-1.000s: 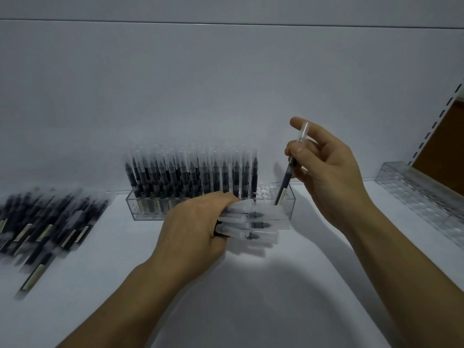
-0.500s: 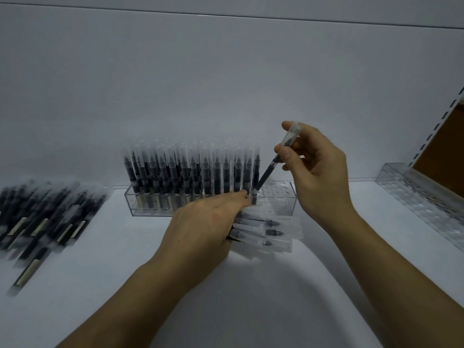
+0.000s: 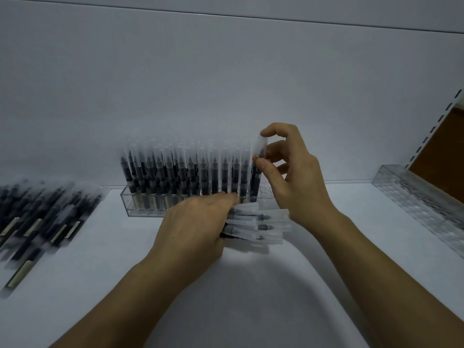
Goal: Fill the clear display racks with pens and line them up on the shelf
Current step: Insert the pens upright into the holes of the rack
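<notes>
Pinching one capped pen (image 3: 258, 169) just below its clear cap with the right hand (image 3: 293, 177), thumb in front, fingers behind, index finger arching over the top. Holding that pen upright at the right end of the standing rows, lower end down in the clear rack (image 3: 140, 205).

Gripping a bundle of pens (image 3: 258, 226) in the left hand (image 3: 198, 222), fingers curling around the dark barrels, clear caps sticking out to the right. Holding the bundle roughly level, just in front of the rack and low over the white shelf (image 3: 251, 310). Reaching the left fingertips up to the rack's front top edge; touching or only near, hard telling which.

Facing dense rows of dark pens (image 3: 190, 177), clear caps up, filling the rack from its left end, with a few open holes showing at the right end behind the right hand.

Looking down also at a loose, blurred heap of pens (image 3: 42, 217) lying well off to the left on the shelf, and at a second clear rack (image 3: 414, 199) at the far right, angled along the shelf's side.
</notes>
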Motion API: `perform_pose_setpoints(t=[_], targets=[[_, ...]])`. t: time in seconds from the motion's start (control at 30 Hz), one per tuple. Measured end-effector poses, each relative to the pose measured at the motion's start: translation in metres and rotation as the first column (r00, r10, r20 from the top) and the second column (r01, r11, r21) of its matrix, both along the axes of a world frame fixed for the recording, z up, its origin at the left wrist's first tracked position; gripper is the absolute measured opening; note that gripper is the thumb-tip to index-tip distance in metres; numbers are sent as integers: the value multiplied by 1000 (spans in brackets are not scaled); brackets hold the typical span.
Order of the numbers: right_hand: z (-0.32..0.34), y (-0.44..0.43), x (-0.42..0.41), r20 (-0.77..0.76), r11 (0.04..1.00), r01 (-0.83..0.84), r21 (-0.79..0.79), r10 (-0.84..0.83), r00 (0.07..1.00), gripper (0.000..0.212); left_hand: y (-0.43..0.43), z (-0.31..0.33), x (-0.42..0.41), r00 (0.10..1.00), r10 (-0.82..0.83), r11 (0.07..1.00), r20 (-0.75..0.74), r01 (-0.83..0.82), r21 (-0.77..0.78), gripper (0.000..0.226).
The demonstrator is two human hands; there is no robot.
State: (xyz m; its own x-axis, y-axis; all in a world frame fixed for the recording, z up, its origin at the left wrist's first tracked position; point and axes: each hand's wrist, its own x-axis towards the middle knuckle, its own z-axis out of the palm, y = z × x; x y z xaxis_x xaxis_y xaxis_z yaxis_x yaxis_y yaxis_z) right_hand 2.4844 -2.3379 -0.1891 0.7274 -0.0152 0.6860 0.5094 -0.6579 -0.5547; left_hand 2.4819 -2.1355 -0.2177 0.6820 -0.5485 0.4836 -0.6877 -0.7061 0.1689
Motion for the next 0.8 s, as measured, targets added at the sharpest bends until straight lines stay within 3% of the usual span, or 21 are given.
perform_pose_setpoints(t=[0.37, 0.57, 0.7, 0.8], targets=[[-10, -1, 0, 7, 998, 11, -69, -11, 1000, 36, 0, 3, -5, 999, -12, 998, -34, 10, -58, 41], [-4, 0, -13, 93, 997, 70, 30, -72, 993, 27, 4, 7, -6, 993, -14, 965, -119, -18, -261, 32], [3, 4, -25, 24, 952, -132, 275, 131, 991, 18, 2, 8, -6, 979, -79, 934, -190, 6, -359, 20], [7, 8, -31, -53, 890, -271, 368, 311, 949, 26, 0, 8, -8, 967, -87, 931, -238, -6, -364, 11]])
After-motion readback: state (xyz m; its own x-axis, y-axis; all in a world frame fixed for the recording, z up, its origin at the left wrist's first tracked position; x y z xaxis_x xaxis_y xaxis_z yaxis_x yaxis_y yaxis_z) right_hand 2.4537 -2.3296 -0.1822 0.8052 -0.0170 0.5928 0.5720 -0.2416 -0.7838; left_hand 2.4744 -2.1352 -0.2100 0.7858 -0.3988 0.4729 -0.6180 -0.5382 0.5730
